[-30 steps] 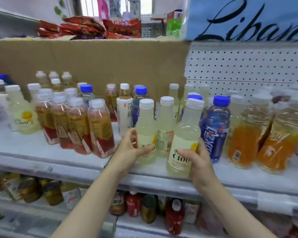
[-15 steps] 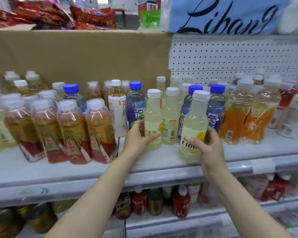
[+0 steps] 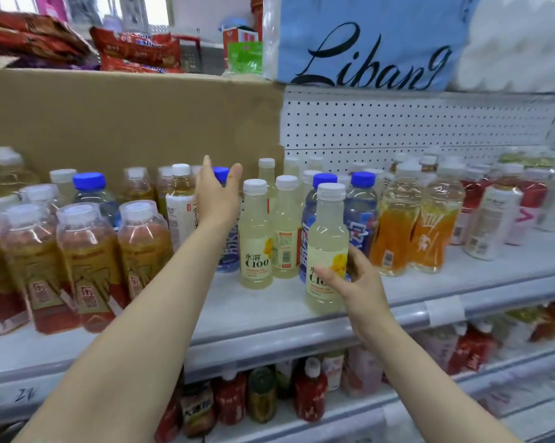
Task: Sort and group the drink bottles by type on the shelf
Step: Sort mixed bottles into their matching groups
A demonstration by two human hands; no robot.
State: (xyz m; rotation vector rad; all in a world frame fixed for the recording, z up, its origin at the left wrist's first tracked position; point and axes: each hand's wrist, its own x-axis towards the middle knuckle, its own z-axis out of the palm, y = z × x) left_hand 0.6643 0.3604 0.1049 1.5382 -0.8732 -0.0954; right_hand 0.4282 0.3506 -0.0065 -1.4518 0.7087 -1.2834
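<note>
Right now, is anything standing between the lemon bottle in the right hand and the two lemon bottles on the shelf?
Nothing visible. The right hand holds the lemon bottle at the shelf front; bare shelf lies between it and the two lemon bottles.

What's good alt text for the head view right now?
A person's right hand grips a pale yellow C100 bottle at the front of a white shelf, while the open left hand reaches back toward a blue-capped bottle. Amber tea bottles stand to the left and orange drink bottles to the right.
</note>
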